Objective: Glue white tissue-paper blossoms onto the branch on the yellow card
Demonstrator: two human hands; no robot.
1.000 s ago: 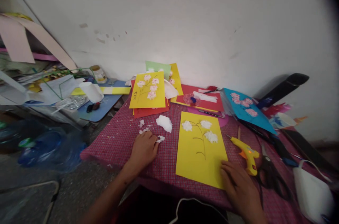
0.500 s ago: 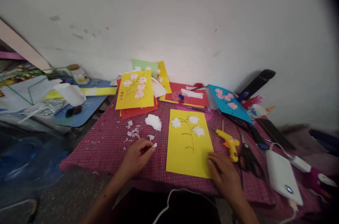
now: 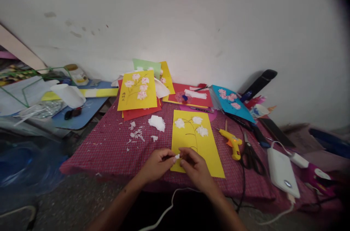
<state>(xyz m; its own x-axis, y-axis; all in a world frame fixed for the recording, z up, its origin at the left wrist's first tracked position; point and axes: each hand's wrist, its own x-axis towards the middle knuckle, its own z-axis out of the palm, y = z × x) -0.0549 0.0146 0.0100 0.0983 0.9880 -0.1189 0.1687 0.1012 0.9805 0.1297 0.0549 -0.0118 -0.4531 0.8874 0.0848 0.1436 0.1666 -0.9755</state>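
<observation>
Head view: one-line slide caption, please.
Left hand and right hand pinch a small white paper scrap together over a yellow card bearing three white blossoms; glue gun lies alongside.

Left hand (image 3: 157, 165) and right hand (image 3: 195, 167) bare. Back from the fingers, both forearms (image 3: 120, 202) uncovered right to the frame edge. Between the forearms, below the fingers: dark clothing (image 3: 189, 213) over the lap, with a thin white cable (image 3: 167, 211) looping across it, ends out of view.

Plain white wall (image 3: 191, 12) behind, scuffed and stained at upper left. Grey speckled floor (image 3: 68, 202) lower left. Table under red checked cloth (image 3: 109, 151) set against wall; blue-topped side table (image 3: 82, 116) just beside, left. Soft, even light.
</observation>
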